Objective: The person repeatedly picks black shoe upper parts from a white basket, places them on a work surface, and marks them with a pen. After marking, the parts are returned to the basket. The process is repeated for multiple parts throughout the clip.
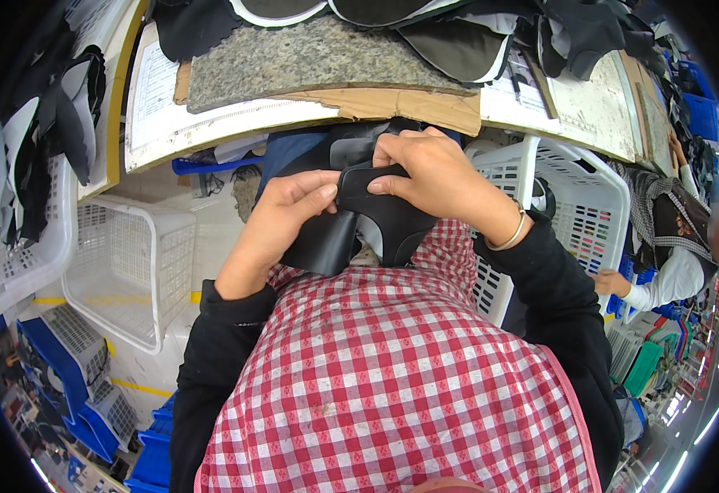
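Note:
My left hand and my right hand both grip a black flexible shoe-upper piece held above my lap, over a red-and-white checked apron. The left thumb pinches the piece's upper left edge; the right fingers fold over its top. A thin bangle sits on my right wrist. The piece's lower part hangs down in two flaps.
A workbench ahead carries a grey felt slab, cardboard, papers and several black cut pieces. White plastic baskets stand at left and right. Blue crates lie on the floor lower left. Another person's arm is at the right.

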`<state>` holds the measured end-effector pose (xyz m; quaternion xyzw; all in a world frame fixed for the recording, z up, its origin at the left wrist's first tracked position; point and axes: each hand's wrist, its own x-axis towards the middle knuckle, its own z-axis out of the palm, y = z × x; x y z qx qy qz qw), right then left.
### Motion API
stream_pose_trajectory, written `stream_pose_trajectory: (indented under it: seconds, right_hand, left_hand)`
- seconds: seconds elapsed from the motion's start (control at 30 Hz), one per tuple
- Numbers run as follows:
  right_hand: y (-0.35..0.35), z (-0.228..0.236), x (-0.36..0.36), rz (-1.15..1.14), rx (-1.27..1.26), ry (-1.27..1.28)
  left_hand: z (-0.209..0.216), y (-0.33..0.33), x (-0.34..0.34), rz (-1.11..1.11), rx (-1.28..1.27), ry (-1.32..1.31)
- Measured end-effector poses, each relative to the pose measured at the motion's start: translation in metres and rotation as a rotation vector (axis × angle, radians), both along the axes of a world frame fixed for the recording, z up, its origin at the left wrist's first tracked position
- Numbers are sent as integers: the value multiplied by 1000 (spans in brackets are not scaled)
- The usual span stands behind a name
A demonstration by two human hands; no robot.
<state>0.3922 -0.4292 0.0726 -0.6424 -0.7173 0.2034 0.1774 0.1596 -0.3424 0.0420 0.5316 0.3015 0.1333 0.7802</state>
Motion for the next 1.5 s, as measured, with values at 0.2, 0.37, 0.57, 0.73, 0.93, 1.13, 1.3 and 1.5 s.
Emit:
stream_pose_trajectory:
  seconds: [0.2,0.37,0.57,0.73,0.93,1.13,1.3,1.5]
  right_hand:
    - [-4,4,13,-142,61,187]
    - [-24,5,31,-327,-391,709]
    - [-38,-11,13,-266,-148,664]
    - [-36,-4,9,-271,-119,621]
    - [-45,0,8,-283,-81,580]
    - [-52,-1,7,-301,-39,549]
    - [-52,-4,4,-345,28,508]
    - [-47,-10,7,-356,-31,457]
  left_hand:
    - [2,-15,10,136,118,115]
    - [-2,-18,-10,234,339,69]
    - [-4,2,-13,-22,226,20]
    - [6,14,0,-194,313,98]
    - [5,14,12,-270,331,56]
    - [-2,9,17,-262,316,89]
    - [2,10,18,-237,353,98]
    - [15,16,28,-259,305,157]
